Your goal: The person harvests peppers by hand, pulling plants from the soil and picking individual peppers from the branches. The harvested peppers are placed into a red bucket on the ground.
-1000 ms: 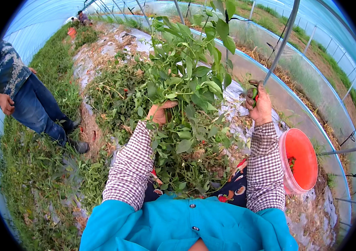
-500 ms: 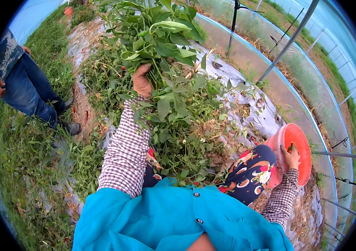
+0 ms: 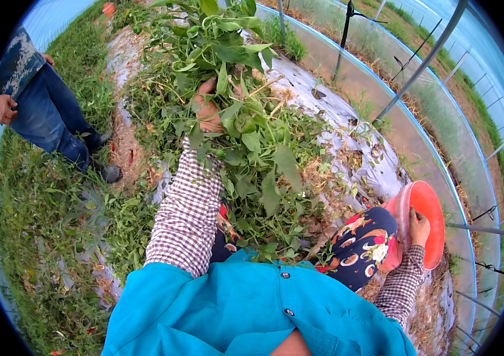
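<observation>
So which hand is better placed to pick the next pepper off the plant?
Probably the left. The left hand is already up among the leafy plant, beside a green pepper. The right hand is down on the rim of the red bucket, away from the foliage.

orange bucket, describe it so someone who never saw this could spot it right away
Start at the long plastic-covered planting bed running up the middle, then look to its lower right end. There the person's right hand grips the rim of the orange bucket. It is the only bright orange round container among green leaves and pale plastic.
</observation>
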`<state>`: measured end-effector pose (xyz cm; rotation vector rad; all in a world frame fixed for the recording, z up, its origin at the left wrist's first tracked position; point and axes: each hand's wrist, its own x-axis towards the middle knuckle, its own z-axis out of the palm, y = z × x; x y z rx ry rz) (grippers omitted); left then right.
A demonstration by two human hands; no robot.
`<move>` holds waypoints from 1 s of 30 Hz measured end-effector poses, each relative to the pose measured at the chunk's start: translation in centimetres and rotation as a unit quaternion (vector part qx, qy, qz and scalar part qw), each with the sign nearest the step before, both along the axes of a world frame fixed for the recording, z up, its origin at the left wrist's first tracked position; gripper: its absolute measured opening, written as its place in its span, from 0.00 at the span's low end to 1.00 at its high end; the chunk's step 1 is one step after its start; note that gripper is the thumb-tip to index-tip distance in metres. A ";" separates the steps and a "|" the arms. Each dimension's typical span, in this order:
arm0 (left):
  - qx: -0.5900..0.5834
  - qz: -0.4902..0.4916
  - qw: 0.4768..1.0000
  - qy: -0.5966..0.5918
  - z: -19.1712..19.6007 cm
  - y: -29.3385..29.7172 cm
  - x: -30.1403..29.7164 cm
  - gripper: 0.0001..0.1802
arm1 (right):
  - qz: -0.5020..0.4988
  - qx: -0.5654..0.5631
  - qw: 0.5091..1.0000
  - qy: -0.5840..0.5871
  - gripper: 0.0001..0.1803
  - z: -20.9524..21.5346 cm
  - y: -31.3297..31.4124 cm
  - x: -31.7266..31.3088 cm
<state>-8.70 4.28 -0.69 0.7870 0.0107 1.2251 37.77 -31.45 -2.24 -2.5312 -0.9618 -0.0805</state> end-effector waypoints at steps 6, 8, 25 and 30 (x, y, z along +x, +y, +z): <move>0.134 0.204 0.970 -0.005 -2.6 1.2 1.1 0.15 | 0.259 0.251 0.920 0.154 0.12 6.9 10.1 -8.6; 0.052 0.074 0.992 -0.084 -0.4 -0.6 2.5 0.14 | 0.358 0.177 0.897 0.188 0.10 8.2 14.0 -11.2; 0.322 0.155 0.826 0.435 -2.2 -0.2 0.3 0.19 | 0.509 0.172 0.709 0.457 0.17 8.9 21.2 -19.9; -0.064 -0.201 0.965 0.155 1.6 -4.1 4.0 0.19 | 0.451 0.355 0.784 0.239 0.12 7.5 23.0 -18.1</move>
